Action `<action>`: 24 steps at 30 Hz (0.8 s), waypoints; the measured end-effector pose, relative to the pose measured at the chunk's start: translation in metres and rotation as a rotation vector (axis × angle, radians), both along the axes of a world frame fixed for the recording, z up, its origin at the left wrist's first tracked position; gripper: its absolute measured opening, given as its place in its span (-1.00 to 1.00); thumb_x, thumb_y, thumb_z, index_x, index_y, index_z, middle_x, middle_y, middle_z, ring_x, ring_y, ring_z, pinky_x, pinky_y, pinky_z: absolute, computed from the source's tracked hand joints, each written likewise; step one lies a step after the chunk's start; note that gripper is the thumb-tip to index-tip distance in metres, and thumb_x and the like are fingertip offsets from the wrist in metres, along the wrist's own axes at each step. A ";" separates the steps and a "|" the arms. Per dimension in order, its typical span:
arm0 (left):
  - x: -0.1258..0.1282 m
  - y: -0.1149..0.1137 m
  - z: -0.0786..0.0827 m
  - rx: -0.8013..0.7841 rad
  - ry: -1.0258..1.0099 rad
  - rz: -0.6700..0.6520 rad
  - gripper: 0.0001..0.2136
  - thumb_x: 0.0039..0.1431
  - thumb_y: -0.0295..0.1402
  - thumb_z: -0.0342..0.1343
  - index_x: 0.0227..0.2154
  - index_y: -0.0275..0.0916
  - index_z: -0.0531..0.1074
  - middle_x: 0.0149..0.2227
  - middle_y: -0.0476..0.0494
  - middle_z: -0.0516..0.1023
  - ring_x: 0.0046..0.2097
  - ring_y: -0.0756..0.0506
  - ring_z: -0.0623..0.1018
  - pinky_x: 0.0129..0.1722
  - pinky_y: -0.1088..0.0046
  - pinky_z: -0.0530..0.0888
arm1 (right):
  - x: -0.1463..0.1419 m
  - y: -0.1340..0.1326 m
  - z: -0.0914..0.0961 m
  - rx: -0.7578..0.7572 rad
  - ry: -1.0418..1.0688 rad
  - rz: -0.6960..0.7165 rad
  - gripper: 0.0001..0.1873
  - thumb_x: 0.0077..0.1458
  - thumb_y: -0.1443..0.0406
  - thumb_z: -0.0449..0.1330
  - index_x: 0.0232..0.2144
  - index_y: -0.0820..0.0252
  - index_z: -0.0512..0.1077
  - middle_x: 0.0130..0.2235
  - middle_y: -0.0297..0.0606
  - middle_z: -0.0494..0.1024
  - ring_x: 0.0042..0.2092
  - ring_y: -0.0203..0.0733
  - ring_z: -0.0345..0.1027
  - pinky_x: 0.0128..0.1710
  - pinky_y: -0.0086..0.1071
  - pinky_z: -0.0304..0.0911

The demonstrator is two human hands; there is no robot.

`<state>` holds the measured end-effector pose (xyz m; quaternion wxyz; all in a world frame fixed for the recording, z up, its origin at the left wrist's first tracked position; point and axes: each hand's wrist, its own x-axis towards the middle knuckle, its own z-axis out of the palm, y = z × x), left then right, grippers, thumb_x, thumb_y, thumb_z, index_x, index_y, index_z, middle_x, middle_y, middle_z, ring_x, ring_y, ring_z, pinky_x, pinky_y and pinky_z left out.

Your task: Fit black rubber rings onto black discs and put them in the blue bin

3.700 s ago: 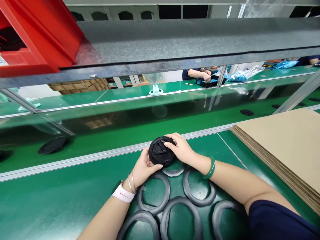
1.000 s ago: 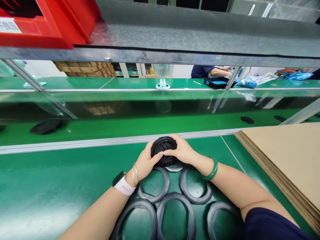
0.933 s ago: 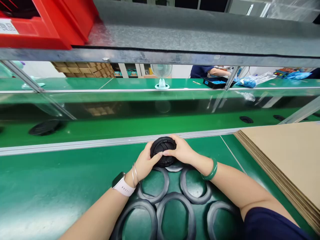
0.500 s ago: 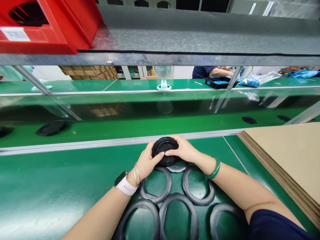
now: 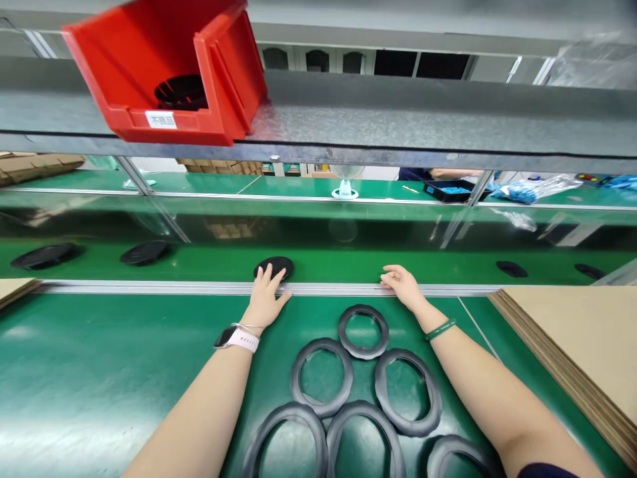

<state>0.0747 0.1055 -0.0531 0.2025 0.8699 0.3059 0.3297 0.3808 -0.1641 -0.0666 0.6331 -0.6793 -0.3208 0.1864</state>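
On the green belt (image 5: 338, 265), just past the metal rail (image 5: 328, 289), lies a black disc (image 5: 283, 263); left hand (image 5: 265, 302) over its near edge, fingers spread apart. Right hand (image 5: 404, 287) well to the right, at the rail, fingers half curled; cannot tell whether fingertips meet; gray rings (image 5: 384, 332) lie on the green table (image 5: 149, 345) between the forearms.

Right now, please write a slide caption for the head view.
Left hand over the near edge of a black disc, right hand apart from it, gray rings on the green table.
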 end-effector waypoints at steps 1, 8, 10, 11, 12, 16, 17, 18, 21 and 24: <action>0.000 0.000 0.001 0.013 -0.014 0.039 -0.50 0.03 -0.23 0.23 0.08 -0.20 0.43 0.30 -0.36 0.25 0.39 -0.46 0.06 0.31 -0.13 0.12 | 0.000 0.000 0.000 -0.002 -0.005 0.003 -0.36 -0.16 -0.07 0.38 -0.15 0.21 0.37 -0.39 -0.24 0.53 -0.30 -0.03 0.48 -0.25 -0.19 0.38; -0.002 0.005 0.005 -0.050 -0.001 0.108 -0.67 0.10 -0.20 0.12 -0.13 -0.28 0.49 -0.11 -0.35 0.58 0.04 -0.36 0.51 0.14 -0.04 0.36 | 0.003 -0.003 0.000 -0.013 -0.009 0.027 -0.47 -0.13 0.02 0.35 -0.18 0.22 0.40 -0.39 -0.25 0.52 -0.30 -0.07 0.46 -0.27 -0.24 0.35; -0.001 0.006 0.003 -0.083 0.010 0.063 -0.63 0.07 -0.20 0.15 -0.08 -0.25 0.49 0.00 -0.33 0.56 0.10 -0.35 0.49 0.19 -0.02 0.33 | 0.004 -0.002 -0.002 -0.007 0.000 0.034 -0.48 -0.14 0.04 0.35 -0.19 0.21 0.41 -0.39 -0.27 0.51 -0.30 -0.07 0.46 -0.27 -0.25 0.35; -0.001 0.005 0.003 -0.101 0.006 0.047 -0.61 0.06 -0.18 0.15 -0.06 -0.25 0.48 0.05 -0.34 0.54 0.13 -0.35 0.47 0.21 -0.02 0.31 | 0.004 -0.002 -0.002 -0.003 0.004 0.037 -0.49 -0.14 0.04 0.35 -0.20 0.21 0.41 -0.40 -0.27 0.51 -0.30 -0.08 0.46 -0.28 -0.26 0.35; -0.001 0.004 0.003 -0.121 -0.001 0.028 -0.59 0.07 -0.17 0.14 -0.05 -0.26 0.48 0.07 -0.34 0.53 0.13 -0.34 0.47 0.21 -0.02 0.32 | 0.004 -0.001 -0.002 0.001 0.007 0.038 -0.49 -0.15 0.04 0.35 -0.21 0.21 0.41 -0.40 -0.27 0.51 -0.31 -0.08 0.46 -0.29 -0.27 0.34; 0.003 -0.013 0.012 -0.218 -0.035 -0.154 -0.57 0.20 -0.07 0.03 -0.02 -0.27 0.47 -0.02 -0.31 0.59 0.01 -0.24 0.57 0.10 0.11 0.47 | 0.003 0.001 -0.002 0.013 0.000 0.042 -0.54 -0.15 0.06 0.35 -0.25 0.23 0.44 -0.40 -0.25 0.52 -0.34 -0.11 0.45 -0.33 -0.30 0.33; 0.005 -0.021 0.015 -0.239 -0.030 -0.235 -0.57 0.22 -0.05 0.03 -0.02 -0.26 0.48 -0.03 -0.28 0.60 -0.01 -0.22 0.58 0.10 0.14 0.48 | 0.003 0.001 -0.002 0.014 -0.005 0.043 -0.56 -0.15 0.07 0.35 -0.26 0.23 0.45 -0.41 -0.24 0.52 -0.35 -0.12 0.44 -0.34 -0.30 0.33; 0.007 -0.030 0.018 -0.256 -0.017 -0.324 -0.58 0.21 -0.05 0.05 -0.03 -0.22 0.50 -0.03 -0.25 0.61 0.00 -0.21 0.58 0.11 0.16 0.48 | 0.003 0.002 -0.002 0.015 -0.009 0.043 -0.57 -0.15 0.08 0.35 -0.27 0.23 0.45 -0.41 -0.25 0.53 -0.36 -0.13 0.44 -0.34 -0.30 0.33; 0.016 -0.059 0.023 -0.298 0.102 -0.646 -0.65 0.23 -0.09 0.09 0.00 -0.06 0.53 0.12 -0.13 0.55 0.17 -0.20 0.49 0.25 0.15 0.36 | 0.006 0.004 -0.003 0.015 -0.016 0.042 -0.63 -0.13 0.13 0.34 -0.28 0.23 0.46 -0.42 -0.26 0.53 -0.39 -0.16 0.42 -0.35 -0.31 0.33; 0.023 -0.078 0.023 -0.287 0.322 -0.881 -0.66 0.30 -0.20 0.02 0.09 0.08 0.47 0.27 -0.04 0.39 0.36 -0.23 0.26 0.36 -0.01 0.12 | 0.008 0.006 -0.006 0.017 -0.016 0.043 -0.69 -0.11 0.20 0.33 -0.28 0.22 0.47 -0.43 -0.28 0.53 -0.38 -0.17 0.43 -0.33 -0.32 0.34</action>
